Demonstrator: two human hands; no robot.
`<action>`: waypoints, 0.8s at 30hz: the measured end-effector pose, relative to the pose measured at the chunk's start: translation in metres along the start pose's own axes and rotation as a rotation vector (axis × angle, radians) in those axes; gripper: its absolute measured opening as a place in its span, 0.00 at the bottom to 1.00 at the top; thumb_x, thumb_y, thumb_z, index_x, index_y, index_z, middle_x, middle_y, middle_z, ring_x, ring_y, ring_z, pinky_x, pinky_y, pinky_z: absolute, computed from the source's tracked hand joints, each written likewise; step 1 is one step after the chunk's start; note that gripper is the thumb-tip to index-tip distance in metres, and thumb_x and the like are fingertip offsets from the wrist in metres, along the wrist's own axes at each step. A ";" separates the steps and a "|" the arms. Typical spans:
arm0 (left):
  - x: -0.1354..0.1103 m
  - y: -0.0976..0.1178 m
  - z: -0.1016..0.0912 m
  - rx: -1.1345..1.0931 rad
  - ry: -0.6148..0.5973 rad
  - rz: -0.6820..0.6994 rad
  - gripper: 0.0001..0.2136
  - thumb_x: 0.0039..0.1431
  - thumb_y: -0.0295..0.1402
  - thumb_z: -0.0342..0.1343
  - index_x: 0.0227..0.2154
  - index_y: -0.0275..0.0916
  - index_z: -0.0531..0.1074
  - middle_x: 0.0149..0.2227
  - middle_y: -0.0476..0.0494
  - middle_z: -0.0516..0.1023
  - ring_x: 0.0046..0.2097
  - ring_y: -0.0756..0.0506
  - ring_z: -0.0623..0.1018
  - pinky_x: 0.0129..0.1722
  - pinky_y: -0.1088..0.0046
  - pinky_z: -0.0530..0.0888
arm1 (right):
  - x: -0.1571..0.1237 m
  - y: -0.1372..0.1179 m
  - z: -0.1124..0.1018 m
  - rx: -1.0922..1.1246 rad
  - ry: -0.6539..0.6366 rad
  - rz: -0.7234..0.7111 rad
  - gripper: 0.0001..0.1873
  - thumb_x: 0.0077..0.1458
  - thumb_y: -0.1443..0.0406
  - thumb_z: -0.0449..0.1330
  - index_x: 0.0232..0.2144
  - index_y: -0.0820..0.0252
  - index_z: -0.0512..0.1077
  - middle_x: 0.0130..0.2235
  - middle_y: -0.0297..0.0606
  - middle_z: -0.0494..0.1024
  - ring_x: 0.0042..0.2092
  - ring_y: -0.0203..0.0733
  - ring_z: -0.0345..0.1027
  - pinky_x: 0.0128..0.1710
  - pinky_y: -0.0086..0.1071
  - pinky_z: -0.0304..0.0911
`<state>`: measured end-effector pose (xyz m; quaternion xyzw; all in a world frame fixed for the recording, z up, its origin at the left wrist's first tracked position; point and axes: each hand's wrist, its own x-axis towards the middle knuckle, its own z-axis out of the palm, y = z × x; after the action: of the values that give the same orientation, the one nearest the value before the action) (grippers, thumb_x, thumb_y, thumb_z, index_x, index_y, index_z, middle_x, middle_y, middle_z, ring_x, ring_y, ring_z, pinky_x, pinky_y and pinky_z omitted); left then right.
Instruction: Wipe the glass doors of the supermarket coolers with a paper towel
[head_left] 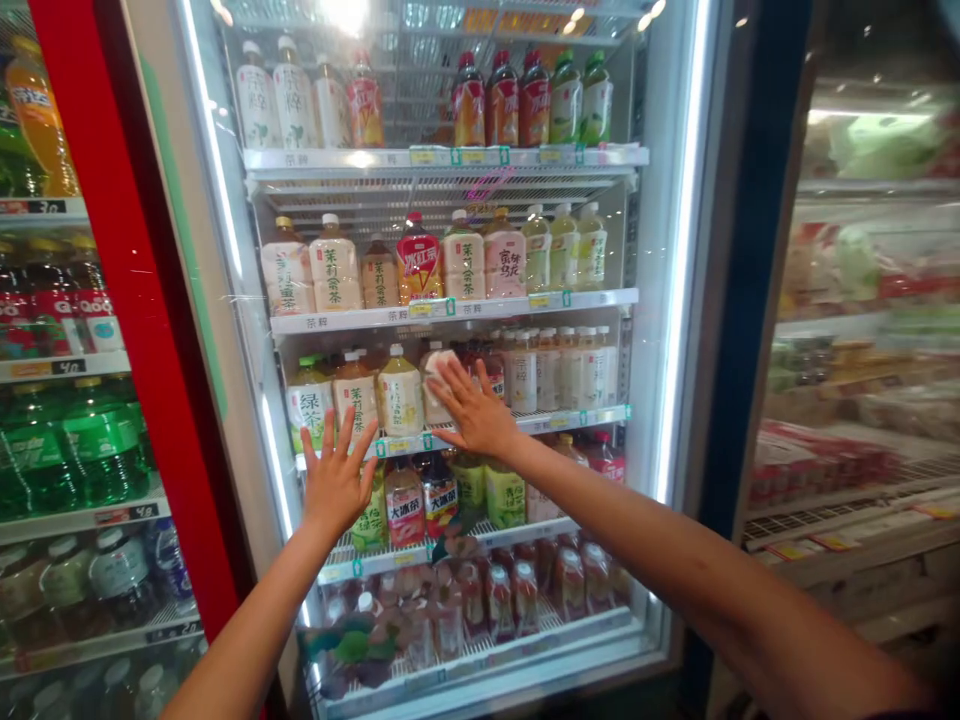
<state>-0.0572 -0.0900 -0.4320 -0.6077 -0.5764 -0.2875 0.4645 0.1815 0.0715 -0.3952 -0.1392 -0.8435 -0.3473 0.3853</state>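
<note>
My left hand [337, 485] has its fingers spread and its palm toward the glass door [634, 240] of a lit drinks cooler, at the lower left shelves. Whether the palm touches the glass I cannot tell. Farther right and a little higher, my right hand [478, 412] lies flat with a crumpled white cloth [438, 364] under its fingers, pressed to the glass. It could be paper; the weave is too small to see. Behind the hands stand tea bottles, among them a pale-labelled bottle [400, 392] just left of the cloth.
Inside the cooler, several white shelves [345, 318] carry rows of bottles. A red cooler frame [112, 220] with soft drinks [105, 440] beside it stands at left. To the right, past a dark post [765, 250], are blurred shelves of packaged goods [817, 460]. Reflections show low on the glass.
</note>
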 end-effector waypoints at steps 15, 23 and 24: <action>0.082 0.102 0.040 -0.087 0.079 0.245 0.34 0.68 0.37 0.52 0.72 0.54 0.46 0.75 0.44 0.44 0.76 0.35 0.40 0.73 0.38 0.36 | -0.119 0.082 -0.014 -0.095 0.000 0.262 0.53 0.63 0.42 0.54 0.75 0.61 0.34 0.77 0.48 0.33 0.77 0.55 0.23 0.73 0.61 0.30; 0.112 0.142 0.060 -0.090 0.085 0.413 0.35 0.66 0.43 0.54 0.72 0.55 0.47 0.74 0.46 0.49 0.76 0.36 0.43 0.73 0.42 0.33 | -0.152 0.110 -0.015 -0.137 0.110 0.558 0.50 0.69 0.47 0.44 0.72 0.72 0.19 0.74 0.59 0.20 0.75 0.64 0.16 0.69 0.71 0.26; 0.113 0.143 0.062 -0.084 0.082 0.428 0.35 0.66 0.43 0.54 0.72 0.54 0.46 0.74 0.46 0.49 0.76 0.37 0.44 0.73 0.42 0.33 | -0.154 0.104 -0.013 -0.128 0.105 0.535 0.52 0.68 0.45 0.45 0.72 0.70 0.20 0.75 0.57 0.21 0.76 0.63 0.17 0.71 0.69 0.28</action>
<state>0.0888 0.0282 -0.3904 -0.7228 -0.4024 -0.2306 0.5123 0.3430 0.1431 -0.4541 -0.3629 -0.7320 -0.2925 0.4969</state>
